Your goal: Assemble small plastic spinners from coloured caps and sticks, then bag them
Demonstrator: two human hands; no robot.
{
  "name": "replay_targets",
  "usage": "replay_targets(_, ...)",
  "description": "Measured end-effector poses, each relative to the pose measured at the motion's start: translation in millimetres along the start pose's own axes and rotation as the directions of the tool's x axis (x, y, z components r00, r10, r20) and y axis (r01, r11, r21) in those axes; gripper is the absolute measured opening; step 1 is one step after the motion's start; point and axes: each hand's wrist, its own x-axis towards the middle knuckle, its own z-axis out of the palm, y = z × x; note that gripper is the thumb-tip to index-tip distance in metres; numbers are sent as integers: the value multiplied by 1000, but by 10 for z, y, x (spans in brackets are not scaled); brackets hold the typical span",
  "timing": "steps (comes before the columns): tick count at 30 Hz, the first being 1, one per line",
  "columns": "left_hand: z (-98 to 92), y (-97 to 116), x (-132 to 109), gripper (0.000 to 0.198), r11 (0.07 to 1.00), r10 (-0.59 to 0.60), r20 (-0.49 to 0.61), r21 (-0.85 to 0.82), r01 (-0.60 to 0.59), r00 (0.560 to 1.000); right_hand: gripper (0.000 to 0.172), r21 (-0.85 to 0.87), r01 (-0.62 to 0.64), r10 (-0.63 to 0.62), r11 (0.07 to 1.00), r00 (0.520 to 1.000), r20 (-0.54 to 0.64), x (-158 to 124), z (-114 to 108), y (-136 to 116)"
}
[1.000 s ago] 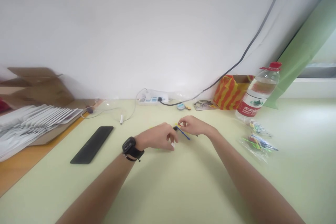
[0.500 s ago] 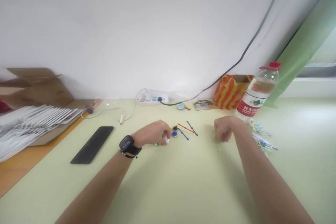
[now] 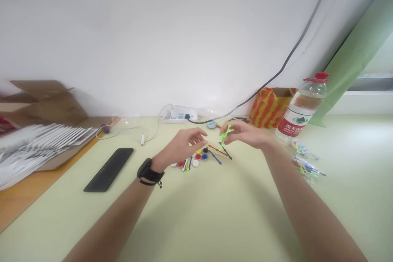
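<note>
A pale green tabletop (image 3: 196,221) is spreading beneath both arms, and a white wall (image 3: 172,37) is rising behind it. One grey cable (image 3: 302,41) is running down to one power strip (image 3: 181,119); one green curtain (image 3: 356,57) is hanging at the right. One bottle (image 3: 302,106) is standing beside one striped bag (image 3: 268,108), with two clear packets (image 3: 307,166) lying near it. One black slab (image 3: 109,170) is lying on the left, and one cardboard box (image 3: 61,98) is sitting beyond it.

The right hand (image 3: 248,134) is pinching one bright green piece (image 3: 225,135) between thumb and fingers, above the tabletop. The left hand (image 3: 184,146) is hovering with thumb and fingers well parted, holding nothing visible. At least six discs (image 3: 198,156) are lying by it: two red, one yellow, one black, one blue, one white. One red, one black and two blue pointers (image 3: 215,156) are showing too; others are overlapping, so their full count is hard to tell.
</note>
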Motion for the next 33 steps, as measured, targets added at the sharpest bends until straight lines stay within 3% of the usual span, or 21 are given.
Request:
replay_targets(4, 127, 58, 22, 34, 973, -47, -53, -227, 34, 998, 28, 163, 131, -125, 978, 991, -47, 191, 304, 14)
replay_targets(8, 184, 24, 48, 31, 968, -60, -192, -253, 10, 980, 35, 304, 193, -166, 933, 980, -112, 263, 448, 37)
replay_targets(16, 215, -44, 55, 25, 971, 28, -303, -217, -97, 953, 12, 151, 172, -148, 974, 977, -155, 312, 521, 17)
replay_targets(22, 214, 21, 17, 16, 994, 87, -221, -46, -99, 971, 15, 94, 176, -165, 980, 980, -108, 380, 560, 128)
replay_targets(28, 242, 34, -2, 10, 994, 85, -147, -51, -93, 985, 13, -36, 141, -140, 989, 990, 13, 322, 587, 156)
replay_targets(33, 245, -31, -28, 2, 999, 21, -59, -29, -23, 998, 14, -282, 60, -93, 957, 990, -102, 338, 543, 215)
